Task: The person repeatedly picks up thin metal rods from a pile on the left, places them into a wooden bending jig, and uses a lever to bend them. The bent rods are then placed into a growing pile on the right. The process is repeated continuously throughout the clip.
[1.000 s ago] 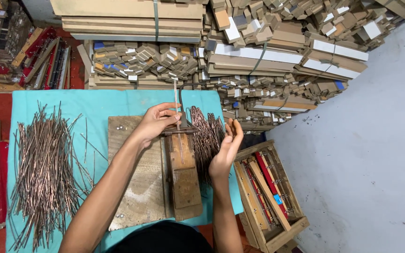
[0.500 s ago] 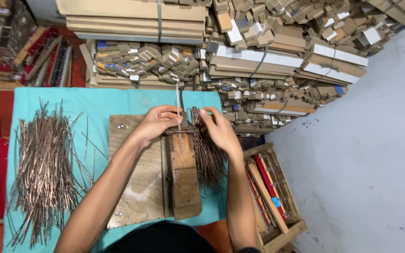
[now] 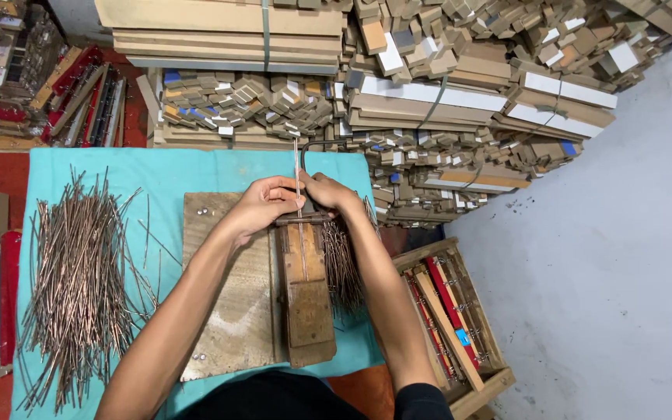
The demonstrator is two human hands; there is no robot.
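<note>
Here your left hand [image 3: 264, 204] and right hand [image 3: 330, 192] meet at the far end of the wooden jig [image 3: 305, 292], both pinching one thin rod [image 3: 297, 167] that stands up past the cloth's [image 3: 173, 171] far edge. One big rod pile [image 3: 75, 276] lies along the left edge; a second, smaller bundle [image 3: 344, 264], partly hidden by your right forearm, seems to sit just beside the jig. One crate [image 3: 449, 327] stands off the right edge.

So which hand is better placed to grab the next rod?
Probably the right hand: the small rod pile lies right beneath its forearm, while the left hand pinches the upright rod at the wooden jig.
</note>
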